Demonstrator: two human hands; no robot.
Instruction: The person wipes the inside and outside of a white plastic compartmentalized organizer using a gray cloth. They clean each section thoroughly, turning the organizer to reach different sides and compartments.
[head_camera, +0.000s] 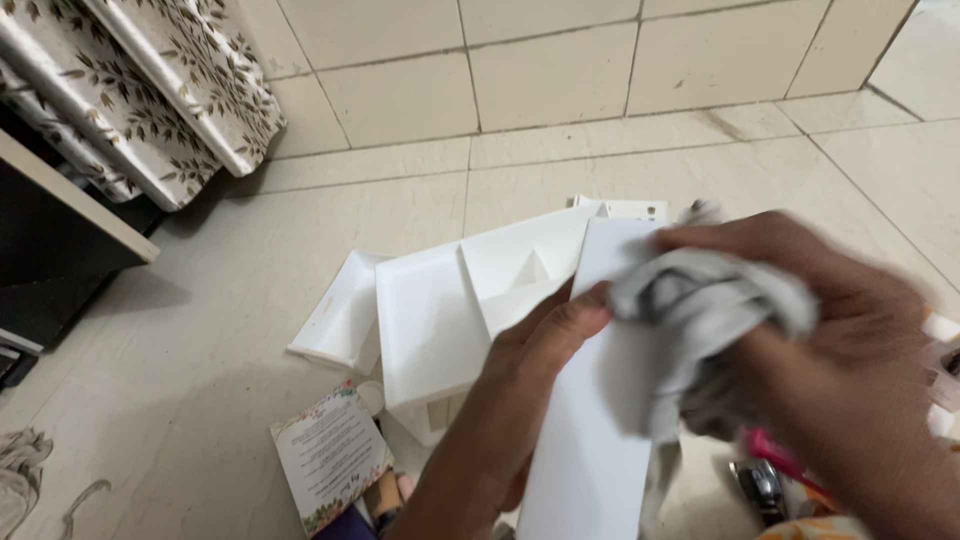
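Tiled floor; cloth (grey) within fingers

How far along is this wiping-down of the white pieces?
Hard to judge what is finished: no piece looks plainly cleaner than another. In hand now, the left hand steadies a white panel while the right hand presses a crumpled grey cloth against it, blurred. Lying untouched on the tiled floor are a white divided tray and a smaller white tray.

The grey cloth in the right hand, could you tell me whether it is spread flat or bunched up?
Bunched up: the grey cloth is crumpled in the right hand.
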